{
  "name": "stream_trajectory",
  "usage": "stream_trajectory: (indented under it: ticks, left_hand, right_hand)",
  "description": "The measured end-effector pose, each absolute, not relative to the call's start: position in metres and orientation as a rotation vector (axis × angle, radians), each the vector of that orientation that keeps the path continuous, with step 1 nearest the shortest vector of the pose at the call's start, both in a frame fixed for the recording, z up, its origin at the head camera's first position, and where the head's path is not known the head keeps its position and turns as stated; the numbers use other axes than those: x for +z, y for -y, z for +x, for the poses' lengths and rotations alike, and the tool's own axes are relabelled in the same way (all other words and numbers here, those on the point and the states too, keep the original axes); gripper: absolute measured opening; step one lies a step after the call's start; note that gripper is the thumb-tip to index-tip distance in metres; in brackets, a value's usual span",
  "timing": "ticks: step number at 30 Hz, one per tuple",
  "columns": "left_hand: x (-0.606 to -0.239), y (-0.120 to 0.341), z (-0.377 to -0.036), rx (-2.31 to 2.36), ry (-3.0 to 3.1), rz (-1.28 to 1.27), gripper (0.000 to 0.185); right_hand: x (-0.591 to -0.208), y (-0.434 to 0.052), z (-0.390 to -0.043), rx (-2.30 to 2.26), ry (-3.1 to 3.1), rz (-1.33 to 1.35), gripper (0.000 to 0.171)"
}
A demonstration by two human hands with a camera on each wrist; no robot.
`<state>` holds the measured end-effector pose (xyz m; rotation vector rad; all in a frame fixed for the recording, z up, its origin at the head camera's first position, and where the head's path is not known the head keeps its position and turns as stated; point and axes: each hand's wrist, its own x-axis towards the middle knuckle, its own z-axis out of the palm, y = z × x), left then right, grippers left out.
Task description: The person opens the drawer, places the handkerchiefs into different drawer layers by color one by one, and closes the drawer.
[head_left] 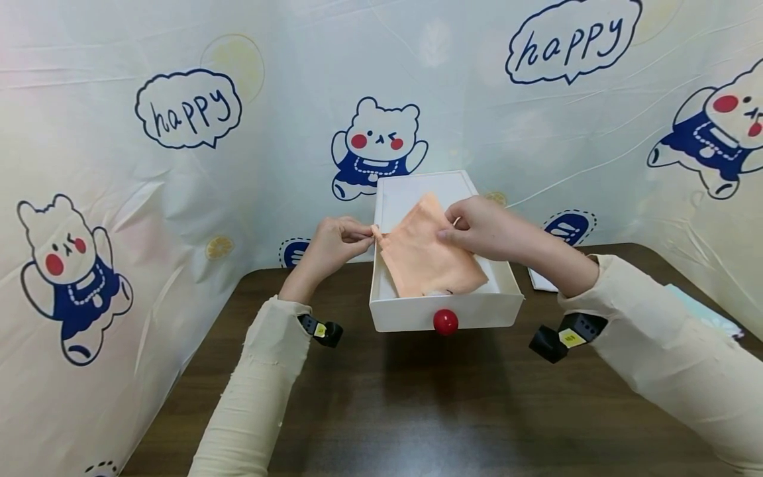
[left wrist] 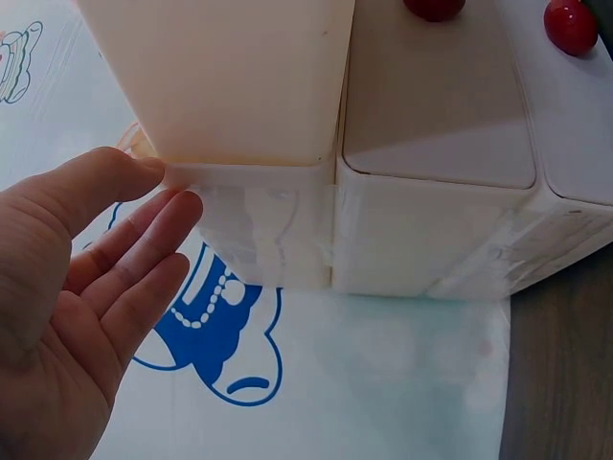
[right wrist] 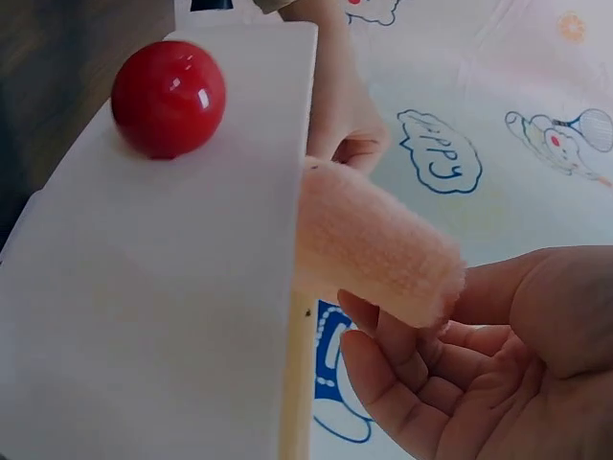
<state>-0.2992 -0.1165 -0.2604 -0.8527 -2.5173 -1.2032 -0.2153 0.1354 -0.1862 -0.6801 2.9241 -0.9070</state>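
Dark wood is seen nearest, the bare front of the table (head_left: 417,411), with two cream sleeves (head_left: 256,391) reaching in from its near edge. Farther in, toward the middle of the table, a white drawer (head_left: 444,311) is set with its red knob (head_left: 445,322) facing the near edge. A peach cloth (head_left: 426,255) is held over the drawer, its lower part lying inside and its left corner reaching out over the left wall. That corner is pinched by the fingers of the left hand (head_left: 334,245), just outside the left wall. The upper right edge of the cloth is gripped by the right hand (head_left: 483,228), fingers curled round it above the drawer. Behind the right forearm, a white sheet (head_left: 539,279) lies on the table. At the far edge, a backdrop (head_left: 197,165) printed with bears and "happy" bubbles is hung.
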Motion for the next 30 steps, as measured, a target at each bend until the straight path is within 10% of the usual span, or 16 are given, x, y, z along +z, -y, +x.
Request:
stream_trajectory:
  ticks: [30]
  left_hand:
    - [-0.262, 0.117, -0.3, -1.207, 2.514, -0.859, 0.025]
  right_hand:
    - [-0.198, -0.162, -0.232, -0.721, -2.809, -0.626, 0.02]
